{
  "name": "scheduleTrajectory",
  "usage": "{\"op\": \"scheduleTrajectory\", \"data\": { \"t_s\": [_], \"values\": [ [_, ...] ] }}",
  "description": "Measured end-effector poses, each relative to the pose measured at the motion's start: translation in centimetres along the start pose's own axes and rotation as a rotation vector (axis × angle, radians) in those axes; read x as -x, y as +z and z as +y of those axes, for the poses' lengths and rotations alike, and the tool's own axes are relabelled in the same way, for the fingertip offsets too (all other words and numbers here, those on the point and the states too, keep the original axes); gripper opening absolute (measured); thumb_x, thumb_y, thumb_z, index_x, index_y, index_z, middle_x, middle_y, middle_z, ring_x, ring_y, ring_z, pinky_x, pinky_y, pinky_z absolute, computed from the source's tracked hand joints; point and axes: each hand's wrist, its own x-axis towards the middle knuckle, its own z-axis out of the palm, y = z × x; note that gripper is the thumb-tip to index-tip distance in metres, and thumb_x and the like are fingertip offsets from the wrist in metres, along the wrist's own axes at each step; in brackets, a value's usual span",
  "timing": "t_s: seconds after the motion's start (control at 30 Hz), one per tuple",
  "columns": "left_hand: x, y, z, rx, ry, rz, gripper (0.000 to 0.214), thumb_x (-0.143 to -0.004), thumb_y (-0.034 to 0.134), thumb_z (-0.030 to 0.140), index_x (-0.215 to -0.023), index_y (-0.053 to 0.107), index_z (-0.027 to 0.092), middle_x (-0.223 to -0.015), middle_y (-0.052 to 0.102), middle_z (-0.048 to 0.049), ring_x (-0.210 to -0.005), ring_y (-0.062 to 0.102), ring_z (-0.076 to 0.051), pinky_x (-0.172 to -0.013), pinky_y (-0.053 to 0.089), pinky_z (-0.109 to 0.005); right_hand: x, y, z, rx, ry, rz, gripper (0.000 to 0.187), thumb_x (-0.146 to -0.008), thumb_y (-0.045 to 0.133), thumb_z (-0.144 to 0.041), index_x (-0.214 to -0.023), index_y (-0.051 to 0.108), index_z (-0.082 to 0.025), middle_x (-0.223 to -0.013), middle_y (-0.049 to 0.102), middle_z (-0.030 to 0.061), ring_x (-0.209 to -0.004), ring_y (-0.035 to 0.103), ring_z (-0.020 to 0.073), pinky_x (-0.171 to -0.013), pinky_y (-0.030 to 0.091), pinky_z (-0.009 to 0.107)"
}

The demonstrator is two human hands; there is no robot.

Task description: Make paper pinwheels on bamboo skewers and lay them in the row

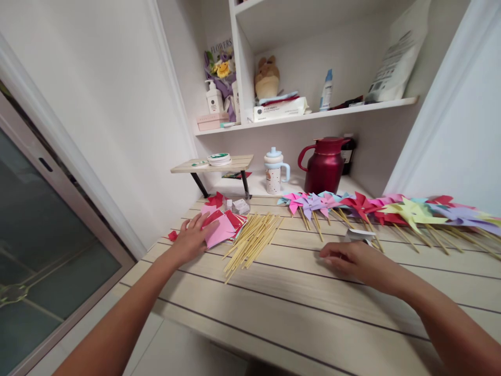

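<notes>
My left hand (191, 237) lies flat with fingers spread on a stack of pink and red paper squares (223, 225) at the left of the wooden tabletop (297, 297). Right beside the stack lies a pile of bamboo sticks (250, 240). My right hand (350, 261) rests palm down on the table, fingers stretched toward the left, holding nothing. Just behind it sits a small white object (358, 235). A row of finished paper pinwheels (376, 209) on sticks runs along the right back of the table.
A dark red thermos jug (324, 164) and a lidded cup (274, 171) stand at the back. A small wooden riser (213, 166) holds a round tin. Shelves above carry bottles, a plush toy and a bag. A glass door (47, 235) lies to the left.
</notes>
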Motion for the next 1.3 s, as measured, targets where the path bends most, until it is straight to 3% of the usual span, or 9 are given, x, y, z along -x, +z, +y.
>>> {"op": "scheduleTrajectory", "data": {
  "t_s": [0.17, 0.4, 0.6, 0.8, 0.9, 1.0, 1.13, 1.23, 1.3],
  "values": [
    [-0.2, -0.7, 0.6, 0.082, 0.033, 0.194, 0.022, -0.091, 0.056, 0.023, -0.098, 0.076, 0.029, -0.14, 0.059, -0.0065, -0.132, 0.05, -0.029, -0.11, 0.031, -0.05, 0.0, 0.0, 0.1, 0.022, 0.012, -0.024, 0.027, -0.092, 0.049, -0.041, -0.092, 0.072, -0.026, -0.085, 0.074, 0.0032, -0.074, 0.064, 0.0229, -0.067, 0.046, 0.032],
    [-2.2, -1.7, 1.6, 0.095, -0.042, 0.2, 0.029, -0.094, 0.048, 0.024, -0.084, 0.075, 0.024, -0.092, 0.077, -0.0076, -0.091, 0.067, -0.024, -0.089, 0.042, -0.039, -0.1, 0.2, 0.5, -0.02, 0.005, -0.024, 0.03, -0.091, 0.05, -0.043, -0.097, 0.075, -0.027, -0.09, 0.077, 0.0051, -0.078, 0.067, 0.0255, -0.07, 0.048, 0.034],
    [-3.4, -2.0, 2.9, 0.09, -0.125, 0.271, 0.03, -0.096, 0.045, 0.029, -0.087, 0.073, 0.023, -0.095, 0.076, -0.0087, -0.091, 0.067, -0.026, -0.084, 0.043, -0.037, 0.0, 0.3, 0.5, -0.011, 0.014, -0.019, 0.028, -0.09, 0.052, -0.042, -0.099, 0.074, -0.027, -0.091, 0.078, 0.0047, -0.079, 0.068, 0.0256, -0.071, 0.048, 0.034],
    [-5.4, -3.2, 2.0, 0.122, -0.281, 0.434, 0.031, -0.095, 0.045, 0.028, -0.09, 0.075, 0.021, -0.099, 0.076, -0.0109, -0.091, 0.068, -0.029, -0.08, 0.044, -0.038, -0.3, 0.0, -0.4, 0.029, 0.038, 0.052, 0.027, -0.092, 0.049, -0.038, -0.09, 0.073, -0.025, -0.088, 0.076, 0.0056, -0.077, 0.068, 0.0247, -0.07, 0.046, 0.034],
    [-6.4, -4.0, 1.8, 0.175, -0.354, 0.55, 0.032, -0.095, 0.044, 0.031, -0.094, 0.075, 0.02, -0.099, 0.076, -0.0109, -0.088, 0.069, -0.028, -0.075, 0.046, -0.036, -0.4, 0.0, -1.4, -0.157, 0.082, 0.123, 0.029, -0.091, 0.051, -0.044, -0.092, 0.071, -0.024, -0.08, 0.073, 0.0051, -0.07, 0.066, 0.0223, -0.069, 0.048, 0.035],
    [-6.9, -5.0, 3.5, 0.223, -0.355, 0.67, 0.033, -0.097, 0.042, 0.031, -0.096, 0.073, 0.02, -0.098, 0.076, -0.0092, -0.089, 0.069, -0.025, -0.078, 0.049, -0.035, -0.2, 0.6, -3.4, -0.673, 0.151, 0.153, 0.037, -0.09, 0.056, -0.052, -0.104, 0.069, -0.021, -0.086, 0.074, 0.007, -0.073, 0.069, 0.0208, -0.075, 0.053, 0.036],
    [-6.5, -6.1, 9.1, 0.262, -0.185, 0.785, 0.029, -0.098, 0.044, 0.029, -0.097, 0.071, 0.022, -0.103, 0.076, -0.0059, -0.098, 0.068, -0.022, -0.089, 0.048, -0.035, 0.0, 2.2, -6.6, -1.357, 0.149, 0.028, 0.055, -0.095, 0.046, -0.059, -0.126, 0.059, -0.016, -0.106, 0.075, 0.0171, -0.089, 0.074, 0.025, -0.089, 0.053, 0.043],
    [-5.5, -5.8, 14.4, 0.124, 0.317, 0.886, 0.022, -0.096, 0.047, 0.017, -0.102, 0.069, 0.021, -0.103, 0.076, -0.0055, -0.095, 0.068, -0.02, -0.095, 0.045, -0.039, -0.3, 3.1, -7.8, -1.653, 0.124, -0.08, 0.063, -0.096, 0.04, -0.064, -0.141, 0.045, -0.02, -0.114, 0.074, 0.0164, -0.101, 0.073, 0.0257, -0.098, 0.049, 0.044],
    [-5.0, -5.0, 17.7, 0.07, 0.616, 0.891, 0.024, -0.096, 0.045, 0.012, -0.106, 0.067, 0.018, -0.107, 0.075, -0.0072, -0.095, 0.067, -0.018, -0.102, 0.042, -0.041, -0.7, 3.2, -7.6, -1.78, 0.097, -0.096, 0.061, -0.096, 0.042, -0.063, -0.135, 0.052, -0.018, -0.106, 0.076, 0.0141, -0.096, 0.073, 0.023, -0.094, 0.052, 0.039]
  ]
}}
